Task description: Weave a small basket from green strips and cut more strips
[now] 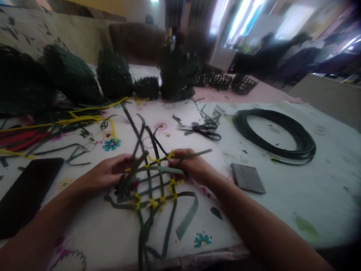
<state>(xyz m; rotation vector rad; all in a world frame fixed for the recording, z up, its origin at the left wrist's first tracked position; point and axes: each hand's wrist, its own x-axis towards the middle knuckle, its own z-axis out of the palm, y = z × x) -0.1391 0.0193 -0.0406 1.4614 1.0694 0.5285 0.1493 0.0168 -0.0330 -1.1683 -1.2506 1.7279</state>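
In front of me lies an open lattice of dark green woven strips (154,180), with yellow ties at several crossings and long loose strip ends around it. My left hand (120,171) is closed at the lattice's left edge, its fingertips partly hidden behind strips and a dark bunched piece. At the upper right corner, my right hand (187,162) has its fingers curled on a strip beside a yellow tie. Black-handled scissors (204,130) rest beyond my right hand. A small grey block (247,177) sits right of my right forearm.
A coil of dark green strip (306,145) lies at the right. Dark woven baskets (177,73) line the back. Yellow strips (84,119) and red strips (22,139) are heaped at the left, near a black phone (31,188). A blurred person (265,56) is in the background.
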